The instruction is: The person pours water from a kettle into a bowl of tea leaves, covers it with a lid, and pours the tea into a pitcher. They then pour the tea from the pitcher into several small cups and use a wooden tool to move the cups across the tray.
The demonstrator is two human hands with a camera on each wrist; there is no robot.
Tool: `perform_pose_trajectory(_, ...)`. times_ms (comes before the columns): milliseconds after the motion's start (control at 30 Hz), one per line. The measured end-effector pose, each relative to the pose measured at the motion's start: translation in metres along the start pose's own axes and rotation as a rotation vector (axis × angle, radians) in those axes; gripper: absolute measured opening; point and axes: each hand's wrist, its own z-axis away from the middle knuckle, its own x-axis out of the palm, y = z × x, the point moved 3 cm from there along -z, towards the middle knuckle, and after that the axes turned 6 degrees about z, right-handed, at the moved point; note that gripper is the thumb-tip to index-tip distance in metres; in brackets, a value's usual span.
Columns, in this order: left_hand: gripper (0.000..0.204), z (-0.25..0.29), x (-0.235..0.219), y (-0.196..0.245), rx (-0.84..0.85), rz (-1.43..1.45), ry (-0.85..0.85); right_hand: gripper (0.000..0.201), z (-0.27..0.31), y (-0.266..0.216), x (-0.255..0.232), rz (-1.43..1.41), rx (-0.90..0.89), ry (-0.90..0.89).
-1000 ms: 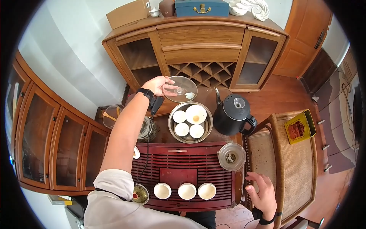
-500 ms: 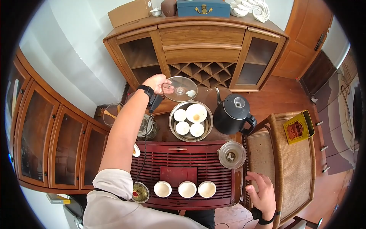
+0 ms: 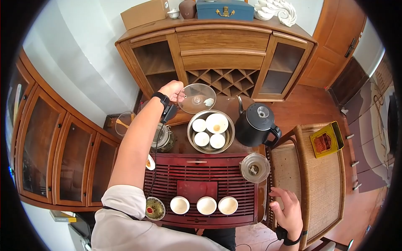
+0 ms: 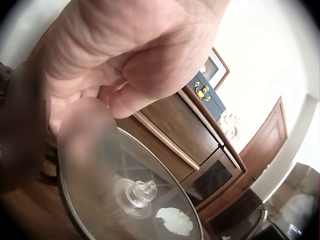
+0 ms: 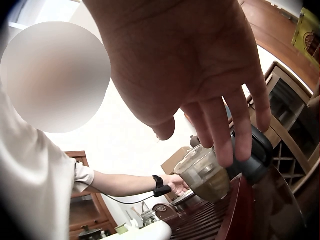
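My left hand (image 3: 172,90) reaches out over the far side of the table and pinches the edge of a round glass lid (image 3: 200,91). In the left wrist view the lid (image 4: 150,165) has a clear knob and a white patch. Close in front of it stands a steel pot (image 3: 211,151) holding several white cups (image 3: 216,123). My right hand (image 3: 289,211) hovers empty beside the tea tray (image 3: 197,188), its fingers relaxed and apart. Nearest to it is a clear glass vessel (image 3: 255,168) on the tray's right corner.
A black kettle (image 3: 256,124) stands right of the pot. Three white cups (image 3: 206,206) line the tray's front, with a glass bowl (image 3: 155,209) to their left. A lidded glass jar (image 3: 162,138) sits under my left forearm. A wicker chair (image 3: 324,184) holds a yellow tin (image 3: 326,140).
The fingers that were spread behind the lid have drawn back to its rim. The lid has shifted slightly toward the left and nearer the pot. My right hand has stayed in place.
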Motion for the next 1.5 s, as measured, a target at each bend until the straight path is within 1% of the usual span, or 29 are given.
perform_pose_trajectory(67,0.022,0.009,0.001,0.002,0.045,-0.065,0.028,0.047,-0.001,-0.002,-0.001,-0.01,0.009,-0.002)
perform_pose_trajectory(167,0.021,0.01,0.003,0.001,0.058,-0.043,0.073,0.046,0.0,-0.002,0.0,-0.014,0.0,-0.003)
perform_pose_trajectory(300,0.014,-0.007,-0.005,-0.005,0.111,-0.014,0.045,0.046,0.001,-0.002,-0.001,-0.003,-0.007,0.003)
perform_pose_trajectory(333,0.015,-0.009,-0.007,-0.003,0.166,0.002,0.001,0.045,0.002,-0.001,-0.001,-0.003,0.001,0.004)
perform_pose_trajectory(367,0.021,-0.011,-0.007,-0.002,0.221,0.019,-0.043,0.045,0.002,-0.001,-0.001,-0.003,0.009,0.006)
perform_pose_trajectory(400,0.021,-0.014,-0.006,-0.004,0.223,0.021,-0.044,0.045,0.003,-0.001,-0.001,0.0,0.009,0.008)
perform_pose_trajectory(467,0.026,0.022,0.003,0.008,0.29,0.09,0.046,0.044,0.003,-0.001,-0.001,-0.007,0.015,0.012)
perform_pose_trajectory(600,0.032,0.011,-0.015,0.006,0.347,0.046,0.058,0.044,0.002,-0.005,-0.001,-0.006,0.0,0.011)
perform_pose_trajectory(667,0.036,0.027,-0.021,0.013,0.454,0.018,0.059,0.037,0.003,-0.01,-0.001,-0.035,-0.018,0.051)
perform_pose_trajectory(700,0.038,0.035,-0.023,0.015,0.482,0.004,0.126,0.037,0.004,-0.009,0.001,-0.038,-0.022,0.056)
perform_pose_trajectory(733,0.038,0.043,-0.031,0.019,0.489,0.0,0.13,0.032,0.005,-0.009,0.003,-0.056,-0.048,0.091)
perform_pose_trajectory(767,0.024,0.052,-0.042,0.023,0.473,-0.052,0.081,0.026,0.006,-0.009,0.004,-0.073,-0.074,0.126)
perform_pose_trajectory(800,0.015,0.061,-0.048,0.027,0.455,-0.104,0.032,0.026,0.008,-0.011,0.004,-0.076,-0.077,0.133)
perform_pose_trajectory(833,0.014,0.077,-0.051,0.033,0.468,-0.146,0.105,0.02,0.01,-0.014,0.004,-0.101,-0.051,0.133)
perform_pose_trajectory(867,0.014,0.098,-0.053,0.039,0.474,-0.15,0.106,0.014,0.012,-0.017,0.005,-0.126,-0.023,0.131)
perform_pose_trajectory(967,0.02,0.177,-0.053,0.052,0.568,-0.048,0.082,0.012,0.019,-0.02,0.011,-0.151,-0.045,0.168)
perform_pose_trajectory(1000,0.02,0.204,-0.048,0.051,0.571,-0.049,0.082,0.012,0.022,-0.022,0.012,-0.151,-0.046,0.171)
perform_pose_trajectory(1067,0.023,0.258,-0.042,0.049,0.682,0.048,0.085,0.011,0.026,-0.026,0.016,-0.228,-0.067,0.171)
perform_pose_trajectory(1100,0.031,0.285,-0.04,0.044,0.722,0.016,0.074,0.015,0.029,-0.027,0.019,-0.23,-0.082,0.196)
perform_pose_trajectory(1133,0.031,0.311,-0.038,0.038,0.726,0.014,0.072,0.015,0.032,-0.029,0.019,-0.23,-0.082,0.201)
perform_pose_trajectory(1200,0.034,0.363,-0.034,0.019,0.78,0.018,0.027,0.018,0.038,-0.033,0.022,-0.234,-0.072,0.159)
perform_pose_trajectory(1267,0.039,0.406,-0.032,-0.008,0.808,-0.04,-0.005,0.021,0.043,-0.035,0.027,-0.241,-0.081,0.178)
perform_pose_trajectory(1367,0.042,0.46,-0.023,-0.061,0.758,-0.031,0.023,0.023,0.051,-0.042,0.036,-0.247,-0.099,0.188)
perform_pose_trajectory(1433,0.037,0.471,-0.018,-0.102,0.719,-0.006,0.022,0.028,0.053,-0.042,0.046,-0.324,-0.019,0.143)
perform_pose_trajectory(1467,0.03,0.467,-0.016,-0.125,0.819,-0.029,0.057,0.028,0.053,-0.04,0.052,-0.32,-0.019,0.143)
perform_pose_trajectory(1500,0.026,0.473,-0.011,-0.138,0.832,-0.064,0.078,0.03,0.053,-0.035,0.059,-0.292,-0.001,0.164)
